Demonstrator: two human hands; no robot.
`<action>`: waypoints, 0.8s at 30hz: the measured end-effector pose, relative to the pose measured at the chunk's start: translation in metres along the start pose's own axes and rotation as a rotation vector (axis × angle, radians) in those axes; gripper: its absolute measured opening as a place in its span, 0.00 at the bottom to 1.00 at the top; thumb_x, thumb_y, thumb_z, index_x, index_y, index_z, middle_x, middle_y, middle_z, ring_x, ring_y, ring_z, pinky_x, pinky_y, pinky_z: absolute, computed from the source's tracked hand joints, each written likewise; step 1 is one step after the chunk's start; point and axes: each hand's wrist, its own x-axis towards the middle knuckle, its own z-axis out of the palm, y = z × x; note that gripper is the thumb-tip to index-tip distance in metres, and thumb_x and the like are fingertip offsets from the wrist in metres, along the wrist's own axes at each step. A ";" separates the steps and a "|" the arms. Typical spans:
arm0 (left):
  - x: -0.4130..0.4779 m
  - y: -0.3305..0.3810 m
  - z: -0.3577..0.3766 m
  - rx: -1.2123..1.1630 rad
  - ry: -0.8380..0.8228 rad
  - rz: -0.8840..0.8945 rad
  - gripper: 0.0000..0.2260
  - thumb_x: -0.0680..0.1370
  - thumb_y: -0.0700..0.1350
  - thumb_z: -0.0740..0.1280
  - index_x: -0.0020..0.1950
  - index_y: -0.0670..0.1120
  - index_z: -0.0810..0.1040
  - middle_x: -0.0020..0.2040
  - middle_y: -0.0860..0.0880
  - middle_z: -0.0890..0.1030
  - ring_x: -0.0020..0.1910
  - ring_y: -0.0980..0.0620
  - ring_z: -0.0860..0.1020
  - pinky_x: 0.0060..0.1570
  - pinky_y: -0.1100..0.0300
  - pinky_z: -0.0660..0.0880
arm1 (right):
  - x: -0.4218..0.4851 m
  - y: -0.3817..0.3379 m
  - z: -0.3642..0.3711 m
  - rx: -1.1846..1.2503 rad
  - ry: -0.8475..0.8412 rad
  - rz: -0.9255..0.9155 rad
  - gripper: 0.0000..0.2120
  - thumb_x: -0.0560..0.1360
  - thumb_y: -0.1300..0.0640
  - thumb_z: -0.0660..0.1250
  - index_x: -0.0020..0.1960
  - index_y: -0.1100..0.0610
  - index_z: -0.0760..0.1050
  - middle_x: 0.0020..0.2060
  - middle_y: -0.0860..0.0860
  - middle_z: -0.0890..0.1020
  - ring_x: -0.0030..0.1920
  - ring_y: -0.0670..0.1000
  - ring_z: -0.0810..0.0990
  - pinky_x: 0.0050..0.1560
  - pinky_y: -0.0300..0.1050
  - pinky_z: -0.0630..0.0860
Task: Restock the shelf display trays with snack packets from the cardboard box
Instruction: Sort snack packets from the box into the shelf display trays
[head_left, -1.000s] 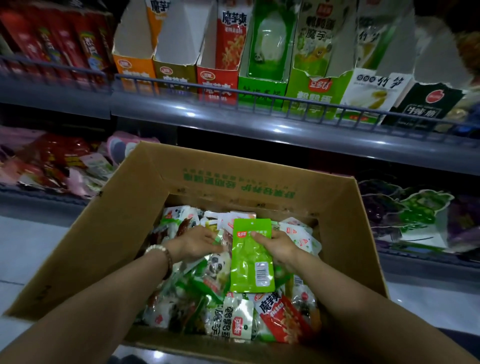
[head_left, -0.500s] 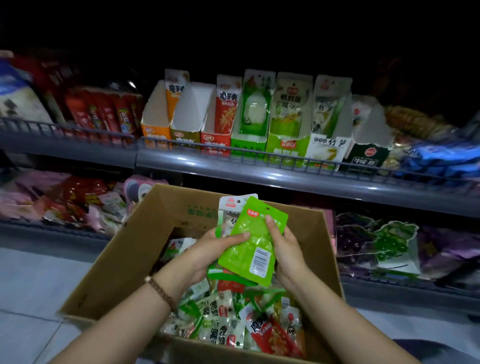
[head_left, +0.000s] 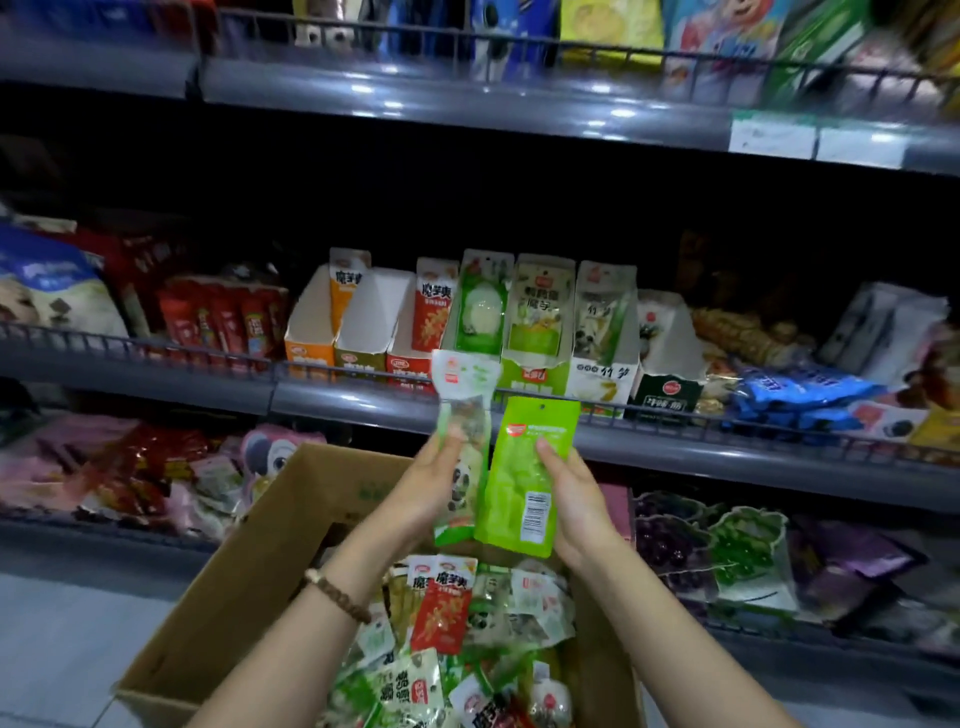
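The left hand (head_left: 431, 486) grips a panda-print packet (head_left: 464, 410). The right hand (head_left: 584, 501) grips a green packet (head_left: 522, 483) just beside it. Both packets stand upright over the cardboard box (head_left: 244, 577), near its far edge and before the shelf's display trays (head_left: 535, 374).

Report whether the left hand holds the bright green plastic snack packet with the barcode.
No, the left hand grips the pale panda-print packet; the right hand holds the bright green packet.

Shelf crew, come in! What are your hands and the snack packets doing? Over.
Left grip holds panda packet; right grip holds green packet. Both held above cardboard box, before the display trays. Nothing blocking the trays.
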 end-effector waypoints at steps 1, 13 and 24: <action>0.000 0.004 0.008 0.069 -0.050 0.050 0.16 0.83 0.52 0.50 0.69 0.54 0.65 0.65 0.54 0.72 0.60 0.57 0.71 0.54 0.69 0.68 | 0.000 0.000 0.009 0.023 -0.044 0.029 0.18 0.79 0.50 0.59 0.66 0.56 0.72 0.50 0.54 0.84 0.48 0.53 0.83 0.49 0.51 0.79; 0.016 0.001 -0.007 -0.143 -0.063 -0.076 0.10 0.75 0.37 0.68 0.55 0.46 0.77 0.49 0.48 0.84 0.47 0.51 0.82 0.49 0.58 0.78 | 0.016 -0.035 0.006 -0.444 -0.155 -0.121 0.21 0.79 0.56 0.61 0.71 0.47 0.65 0.58 0.45 0.77 0.52 0.42 0.78 0.44 0.34 0.76; 0.065 0.034 -0.022 0.108 -0.206 -0.040 0.18 0.69 0.53 0.72 0.57 0.51 0.77 0.51 0.53 0.84 0.51 0.54 0.82 0.57 0.56 0.76 | 0.077 -0.122 -0.007 -0.592 -0.331 -0.024 0.21 0.73 0.62 0.68 0.65 0.51 0.73 0.51 0.57 0.84 0.49 0.54 0.83 0.49 0.47 0.81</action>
